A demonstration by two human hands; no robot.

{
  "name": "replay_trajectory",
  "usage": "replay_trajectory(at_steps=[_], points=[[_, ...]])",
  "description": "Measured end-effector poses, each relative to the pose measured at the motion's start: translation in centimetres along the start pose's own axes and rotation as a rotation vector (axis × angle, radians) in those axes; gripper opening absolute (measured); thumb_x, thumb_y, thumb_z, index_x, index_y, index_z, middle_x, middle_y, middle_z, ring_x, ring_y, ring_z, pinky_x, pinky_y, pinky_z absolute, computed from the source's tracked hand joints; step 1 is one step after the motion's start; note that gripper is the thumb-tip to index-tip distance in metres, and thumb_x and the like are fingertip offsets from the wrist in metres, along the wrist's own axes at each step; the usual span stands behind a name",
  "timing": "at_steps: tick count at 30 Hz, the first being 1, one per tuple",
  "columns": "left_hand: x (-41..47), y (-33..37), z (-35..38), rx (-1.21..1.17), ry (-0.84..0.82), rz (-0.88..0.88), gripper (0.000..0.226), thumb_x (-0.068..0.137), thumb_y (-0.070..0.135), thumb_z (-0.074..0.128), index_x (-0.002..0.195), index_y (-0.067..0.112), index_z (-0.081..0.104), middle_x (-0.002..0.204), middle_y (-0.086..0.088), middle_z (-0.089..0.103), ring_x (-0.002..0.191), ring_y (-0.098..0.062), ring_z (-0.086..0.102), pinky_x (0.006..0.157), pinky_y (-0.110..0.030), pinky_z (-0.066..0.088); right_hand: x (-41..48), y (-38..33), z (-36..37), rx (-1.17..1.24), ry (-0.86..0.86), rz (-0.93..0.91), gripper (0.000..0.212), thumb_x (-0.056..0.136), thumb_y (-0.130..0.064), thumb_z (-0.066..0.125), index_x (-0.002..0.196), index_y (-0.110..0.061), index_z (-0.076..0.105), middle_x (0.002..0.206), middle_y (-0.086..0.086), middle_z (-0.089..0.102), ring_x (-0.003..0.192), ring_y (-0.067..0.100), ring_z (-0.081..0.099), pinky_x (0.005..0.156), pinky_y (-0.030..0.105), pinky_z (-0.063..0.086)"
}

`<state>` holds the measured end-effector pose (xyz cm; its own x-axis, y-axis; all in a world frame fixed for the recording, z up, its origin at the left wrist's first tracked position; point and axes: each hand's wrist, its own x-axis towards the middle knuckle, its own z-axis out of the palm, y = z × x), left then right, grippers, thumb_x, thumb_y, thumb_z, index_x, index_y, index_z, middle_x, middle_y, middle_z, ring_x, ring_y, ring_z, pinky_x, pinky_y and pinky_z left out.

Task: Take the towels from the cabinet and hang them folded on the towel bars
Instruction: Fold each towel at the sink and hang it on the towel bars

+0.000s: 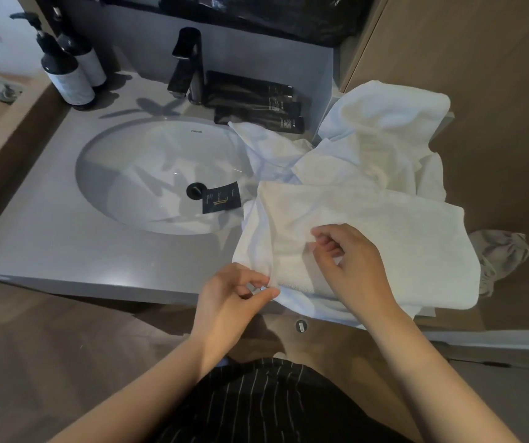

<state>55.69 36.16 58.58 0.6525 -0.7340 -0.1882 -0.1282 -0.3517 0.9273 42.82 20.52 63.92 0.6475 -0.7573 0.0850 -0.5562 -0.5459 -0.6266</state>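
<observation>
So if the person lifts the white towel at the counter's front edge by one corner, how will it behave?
The white towel already drapes in soft folds, so it will probably hang limp and unfold. The left hand pinches only its corner, so the rest may drag toward the sink.

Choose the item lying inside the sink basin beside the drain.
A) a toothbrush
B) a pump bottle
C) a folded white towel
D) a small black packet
D: a small black packet with gold print lies in the white sink basin right beside the drain.
</observation>
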Motion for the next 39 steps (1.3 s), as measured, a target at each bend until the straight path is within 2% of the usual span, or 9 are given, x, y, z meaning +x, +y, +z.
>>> replay_trajectory(at_steps=[5, 9, 17, 22, 25, 29, 33, 36, 39], points=[[-0.1, 0.1, 0.1, -0.141, -0.054, -0.1, 0.01, 0.079, 0.027, 0.079, 0.074, 0.029, 0.07, 0.077, 0.003, 0.069, 0.07, -0.014, 0.066, 0.071, -0.031, 0.057, -0.1, 0.1, -0.1, 0.006, -0.006, -0.004, 0.023, 0.09, -0.019, 0.059, 0.111, -0.014, 0.068, 0.096, -0.005, 0.063, 0.084, 0.01, 0.059, 0.078, 0.022, 0.05], [0.4, 0.3, -4.5, -0.376, -0.246, -0.084, 0.018, 0.083, 0.029, 0.066, 0.089, 0.013, 0.062, 0.067, -0.015, 0.07, 0.057, -0.021, 0.068, 0.057, -0.026, 0.056, 0.0, 0.3, -0.2, 0.012, 0.001, -0.008, 0.02, 0.092, -0.019, 0.06, 0.11, -0.015, 0.068, 0.096, -0.005, 0.063, 0.083, 0.008, 0.059, 0.078, 0.021, 0.049], [2.4, -0.7, -7.6, 0.468, -0.262, 0.531, 0.013, 0.084, 0.004, 0.071, 0.09, 0.014, 0.065, 0.082, 0.017, 0.059, 0.067, 0.005, 0.059, 0.066, -0.009, 0.047, -0.1, 0.6, 0.3, -0.053, -0.043, -0.076, 0.016, 0.093, -0.015, 0.06, 0.107, -0.015, 0.068, 0.098, -0.004, 0.064, 0.084, 0.011, 0.058, 0.079, 0.025, 0.048], [0.9, -2.7, -6.0, 0.128, -0.275, 0.055, 0.021, 0.078, 0.031, 0.078, 0.089, 0.021, 0.063, 0.1, 0.006, 0.061, 0.084, -0.01, 0.064, 0.071, -0.027, 0.056, -0.2, 0.4, -0.3, -0.012, -0.115, -0.067, 0.019, 0.096, -0.022, 0.058, 0.111, -0.022, 0.068, 0.099, -0.011, 0.063, 0.086, 0.005, 0.058, 0.079, 0.018, 0.048], [1.4, -1.3, -4.6, -0.046, -0.163, -0.147, 0.044, 0.073, 0.049, 0.071, 0.104, 0.022, 0.055, 0.1, 0.005, 0.064, 0.065, -0.013, 0.069, 0.054, -0.019, 0.053, 1.1, -0.4, -0.6, -0.022, -0.136, -0.074, 0.019, 0.096, -0.024, 0.059, 0.112, -0.022, 0.068, 0.101, -0.01, 0.063, 0.083, 0.005, 0.058, 0.078, 0.017, 0.048], [2.3, 0.1, -2.4, 0.041, -0.105, -0.162, 0.025, 0.091, 0.042, 0.06, 0.098, 0.018, 0.06, 0.077, 0.002, 0.063, 0.044, -0.007, 0.056, 0.046, -0.013, 0.045, 3.6, -1.5, -0.2, -0.148, -0.117, -0.099, 0.022, 0.096, -0.028, 0.059, 0.116, -0.021, 0.066, 0.112, -0.006, 0.062, 0.081, 0.009, 0.057, 0.077, 0.015, 0.042], [1.7, -0.5, -2.4, 0.084, -0.082, -0.222, 0.031, 0.101, 0.038, 0.043, 0.086, 0.018, 0.061, 0.05, 0.001, 0.053, 0.04, -0.004, 0.051, 0.046, -0.013, 0.041, 5.9, -2.2, 1.3, -0.381, -0.104, -0.175, 0.031, 0.098, -0.035, 0.053, 0.122, -0.019, 0.064, 0.126, 0.0, 0.061, 0.114, 0.021, 0.053, 0.096, 0.031, 0.039], [1.2, -1.0, -2.2, 0.151, -0.096, -0.259, 0.038, 0.104, 0.033, 0.038, 0.076, 0.014, 0.055, 0.047, -0.003, 0.052, 0.041, -0.005, 0.051, 0.054, -0.021, 0.046, 7.3, -2.1, 2.7, -0.566, -0.184, -0.147, 0.04, 0.1, -0.044, 0.042, 0.13, -0.022, 0.056, 0.129, -0.002, 0.059, 0.121, 0.02, 0.05, 0.107, 0.035, 0.029], [1.4, -0.8, -2.3, -0.143, -0.123, -0.44, 0.029, 0.101, 0.031, 0.048, 0.079, 0.015, 0.057, 0.054, -0.006, 0.065, 0.055, -0.018, 0.067, 0.053, -0.024, 0.053, 8.4, -1.8, 3.5, -0.663, -0.201, -0.104, 0.041, 0.102, -0.047, 0.035, 0.128, -0.023, 0.056, 0.119, 0.0, 0.06, 0.113, 0.022, 0.051, 0.107, 0.036, 0.028]])
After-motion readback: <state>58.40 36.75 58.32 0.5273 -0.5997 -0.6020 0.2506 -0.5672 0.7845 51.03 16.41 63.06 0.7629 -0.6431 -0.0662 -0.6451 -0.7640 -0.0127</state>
